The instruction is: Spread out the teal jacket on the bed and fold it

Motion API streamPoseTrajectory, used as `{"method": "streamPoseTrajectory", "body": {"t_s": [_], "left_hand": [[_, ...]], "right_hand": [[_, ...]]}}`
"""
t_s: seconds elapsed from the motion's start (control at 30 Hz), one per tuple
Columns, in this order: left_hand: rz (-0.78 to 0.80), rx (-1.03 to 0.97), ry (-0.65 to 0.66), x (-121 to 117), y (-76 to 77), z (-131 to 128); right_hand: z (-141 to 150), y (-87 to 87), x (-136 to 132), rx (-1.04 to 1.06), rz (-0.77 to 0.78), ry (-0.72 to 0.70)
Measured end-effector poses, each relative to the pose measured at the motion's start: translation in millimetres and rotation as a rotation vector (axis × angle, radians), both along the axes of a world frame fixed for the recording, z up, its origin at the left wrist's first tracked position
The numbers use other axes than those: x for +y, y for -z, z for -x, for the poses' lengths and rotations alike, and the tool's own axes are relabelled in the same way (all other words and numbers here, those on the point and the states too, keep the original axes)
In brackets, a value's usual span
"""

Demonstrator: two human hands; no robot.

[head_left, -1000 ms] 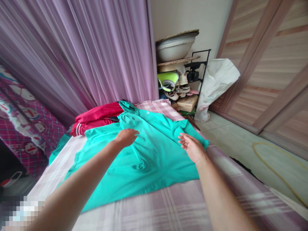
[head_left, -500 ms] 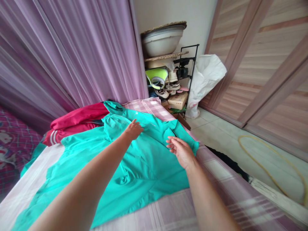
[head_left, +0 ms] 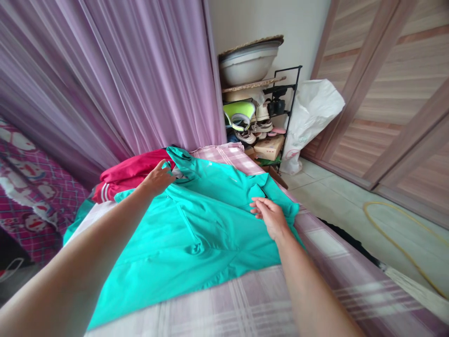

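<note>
The left hand (head_left: 157,179) is gripping the upper edge of a teal jacket (head_left: 189,234) near its collar, while the right hand (head_left: 270,217) is pinching a fold of the same jacket towards the right of the frame. The jacket is lying spread below and between both hands on a pink plaid bed sheet (head_left: 217,299), overlapping a red garment with white stripes (head_left: 129,175) at the upper left. A small white mark (head_left: 210,164) on the jacket is too small to read. Farther off, a purple curtain (head_left: 105,79) is hanging at the upper left, and a black shoe rack (head_left: 280,93) is standing at the upper centre.
</note>
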State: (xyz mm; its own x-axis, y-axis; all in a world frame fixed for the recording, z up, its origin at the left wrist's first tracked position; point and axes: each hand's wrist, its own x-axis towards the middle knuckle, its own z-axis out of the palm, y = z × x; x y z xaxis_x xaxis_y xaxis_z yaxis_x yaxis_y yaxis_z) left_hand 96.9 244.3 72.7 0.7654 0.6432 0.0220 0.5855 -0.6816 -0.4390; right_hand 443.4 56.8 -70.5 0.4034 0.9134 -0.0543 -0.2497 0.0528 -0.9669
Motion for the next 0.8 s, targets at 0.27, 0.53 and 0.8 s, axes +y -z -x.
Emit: {"method": "streamPoseTrajectory", "body": {"t_s": [0.27, 0.53, 0.8], "left_hand": [[-0.107, -0.144, -0.163, -43, 0.2, 61], [-0.179, -0.186, -0.331, -118, 6.1, 108], [-0.3, -0.349, -0.264, -190, 60.6, 148]], "right_hand": [[0, 1.3, -1, -0.12, -0.021, -0.064], [6, -6.1, -22, -1.013, -0.118, -0.289], [-5, 5.7, -33, -1.174, -0.075, -0.14]]}}
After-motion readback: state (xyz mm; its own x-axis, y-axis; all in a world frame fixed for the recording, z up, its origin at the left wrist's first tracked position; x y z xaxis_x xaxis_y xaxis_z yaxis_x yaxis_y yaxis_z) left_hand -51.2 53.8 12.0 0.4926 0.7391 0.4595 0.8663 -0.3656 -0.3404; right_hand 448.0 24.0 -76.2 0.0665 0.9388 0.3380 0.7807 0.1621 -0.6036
